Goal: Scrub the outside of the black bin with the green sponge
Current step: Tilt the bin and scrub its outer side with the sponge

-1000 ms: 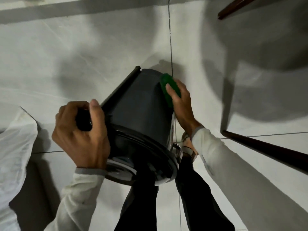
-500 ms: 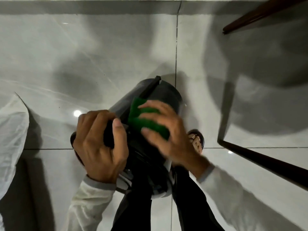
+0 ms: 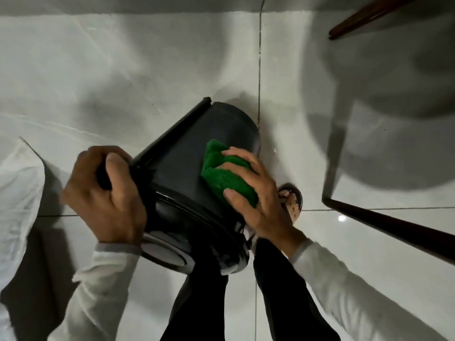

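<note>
One black bin [image 3: 187, 153], tipped over the tiled floor [image 3: 123, 70], long axis running from its rim near the legs up and away. Left hand [image 3: 108, 193] is clenching the rim side; right hand [image 3: 256, 193] is pressing one green sponge [image 3: 221, 173] onto the upper wall, so right is nearer the unscrubbed far end.

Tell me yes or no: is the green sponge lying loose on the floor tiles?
No, the right hand presses the green sponge flat against the side wall of the black bin, off the floor.
</note>
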`<state>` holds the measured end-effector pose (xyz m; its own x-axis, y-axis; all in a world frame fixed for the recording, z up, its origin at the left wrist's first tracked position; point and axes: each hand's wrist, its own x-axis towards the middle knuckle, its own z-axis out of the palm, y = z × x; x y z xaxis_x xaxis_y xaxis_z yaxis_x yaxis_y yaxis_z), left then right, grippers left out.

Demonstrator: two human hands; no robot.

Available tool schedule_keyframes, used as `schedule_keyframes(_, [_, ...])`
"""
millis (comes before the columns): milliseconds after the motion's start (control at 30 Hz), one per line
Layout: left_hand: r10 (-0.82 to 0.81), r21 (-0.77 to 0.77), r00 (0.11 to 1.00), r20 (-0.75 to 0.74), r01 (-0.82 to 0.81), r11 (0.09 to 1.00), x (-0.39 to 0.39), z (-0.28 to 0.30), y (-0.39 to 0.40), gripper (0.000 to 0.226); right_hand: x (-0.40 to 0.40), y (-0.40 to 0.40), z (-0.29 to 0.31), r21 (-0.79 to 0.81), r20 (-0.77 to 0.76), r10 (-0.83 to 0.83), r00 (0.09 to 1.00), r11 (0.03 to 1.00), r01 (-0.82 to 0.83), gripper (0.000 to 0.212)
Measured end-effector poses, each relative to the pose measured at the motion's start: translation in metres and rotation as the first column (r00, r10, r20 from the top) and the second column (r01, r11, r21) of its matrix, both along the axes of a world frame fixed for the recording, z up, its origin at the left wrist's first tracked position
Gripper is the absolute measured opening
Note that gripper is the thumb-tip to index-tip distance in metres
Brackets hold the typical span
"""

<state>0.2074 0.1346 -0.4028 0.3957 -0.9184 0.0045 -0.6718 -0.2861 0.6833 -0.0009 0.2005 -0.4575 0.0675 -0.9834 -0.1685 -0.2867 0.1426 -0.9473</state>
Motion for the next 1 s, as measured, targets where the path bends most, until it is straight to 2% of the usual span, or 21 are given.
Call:
schedule_keyframes(33, [-0.032, 0.006, 0.999, 0.005, 0.032, 0.999, -0.003, 0.002, 0.003, 0.028, -0.004, -0.003, -0.009, 0.026, -0.075, -0.063, 0.995, 0.998, 0.065, 0.038])
schedule_keyframes(67, [-0.061, 0.0, 0.998, 0.006, 0.061, 0.998, -0.008, 0.004, 0.007, 0.028, -0.008, -0.009, -0.02, 0.12, -0.113, -0.184, 0.976, 0.973, 0.197, 0.038])
schedule_keyframes(100, [-0.093, -0.009, 0.996, 0.005, 0.093, 0.996, -0.012, 0.006, 0.012, 0.027, -0.011, -0.017, -0.03, 0.271, -0.121, -0.34, 0.933, 0.893, 0.36, 0.037])
schedule_keyframes(133, [-0.133, -0.02, 0.991, 0.008, 0.133, 0.991, -0.019, 0.008, 0.016, 0.027, -0.018, -0.026, -0.038, 0.41, -0.136, -0.478, 0.868, 0.77, 0.489, 0.035])
schedule_keyframes(167, [-0.19, -0.028, 0.982, 0.025, 0.19, 0.981, -0.027, 0.01, 0.022, 0.027, -0.025, -0.032, -0.046, 0.508, -0.163, -0.57, 0.805, 0.651, 0.564, 0.033])
schedule_keyframes(200, [-0.26, -0.038, 0.964, 0.049, 0.262, 0.964, -0.034, 0.012, 0.03, 0.028, -0.034, -0.034, -0.052, 0.556, -0.182, -0.615, 0.767, 0.579, 0.596, 0.031])
schedule_keyframes(233, [-0.333, -0.055, 0.94, 0.068, 0.337, 0.94, -0.039, 0.013, 0.038, 0.028, -0.043, -0.034, -0.052, 0.564, -0.181, -0.635, 0.751, 0.559, 0.608, 0.027])
schedule_keyframes(300, [-0.474, -0.088, 0.877, 0.082, 0.48, 0.873, -0.042, 0.013, 0.057, 0.029, -0.058, -0.031, -0.044, 0.52, -0.136, -0.649, 0.749, 0.597, 0.612, 0.016])
schedule_keyframes(400, [-0.585, -0.109, 0.81, 0.037, 0.585, 0.804, -0.042, 0.012, 0.083, 0.028, -0.074, -0.031, -0.023, 0.45, -0.087, -0.598, 0.797, 0.69, 0.567, 0.013])
schedule_keyframes(467, [-0.546, -0.031, 0.837, 0.034, 0.547, 0.836, -0.045, 0.014, 0.091, 0.03, -0.079, -0.039, -0.016, 0.415, -0.091, -0.531, 0.842, 0.749, 0.517, 0.028])
schedule_keyframes(600, [-0.361, 0.214, 0.932, 0.038, 0.345, 0.914, -0.056, 0.021, 0.086, 0.085, -0.067, -0.05, -0.028, 0.412, -0.208, -0.167, 0.964, 0.879, 0.242, 0.034])
schedule_keyframes(667, [-0.324, 0.277, 0.946, 0.004, 0.31, 0.91, -0.061, 0.022, 0.083, 0.103, -0.057, -0.051, -0.03, 0.493, -0.299, 0.007, 0.954, 0.857, 0.148, 0.036])
schedule_keyframes(733, [-0.32, 0.299, 0.948, -0.005, 0.306, 0.904, -0.064, 0.023, 0.084, 0.106, -0.049, -0.05, -0.024, 0.552, -0.328, 0.041, 0.944, 0.819, 0.156, 0.037])
schedule_keyframes(767, [-0.323, 0.299, 0.946, -0.008, 0.31, 0.903, -0.065, 0.024, 0.086, 0.107, -0.043, -0.045, -0.015, 0.559, -0.295, 0.049, 0.954, 0.819, 0.131, 0.038])
schedule_keyframes(833, [-0.329, 0.291, 0.944, -0.009, 0.317, 0.903, -0.066, 0.024, 0.089, 0.108, -0.025, -0.03, 0.009, 0.461, -0.155, 0.123, 0.98, 0.886, -0.038, 0.045])
schedule_keyframes(900, [-0.329, 0.288, 0.944, -0.013, 0.318, 0.903, -0.066, 0.022, 0.091, 0.109, -0.009, -0.013, 0.024, 0.282, -0.062, 0.301, 0.952, 0.92, -0.272, 0.045])
schedule_keyframes(933, [-0.33, 0.289, 0.944, -0.016, 0.32, 0.902, -0.066, 0.022, 0.091, 0.11, -0.009, -0.007, 0.021, 0.242, -0.084, 0.371, 0.925, 0.908, -0.342, 0.044])
schedule_keyframes(967, [-0.332, 0.29, 0.943, -0.015, 0.321, 0.901, -0.066, 0.021, 0.092, 0.11, -0.015, -0.008, 0.01, 0.252, -0.137, 0.385, 0.913, 0.905, -0.343, 0.046])
schedule_keyframes(1000, [-0.337, 0.29, 0.942, -0.017, 0.327, 0.9, -0.068, 0.021, 0.092, 0.11, -0.028, -0.011, -0.006, 0.3, -0.216, 0.331, 0.919, 0.918, -0.26, 0.048])
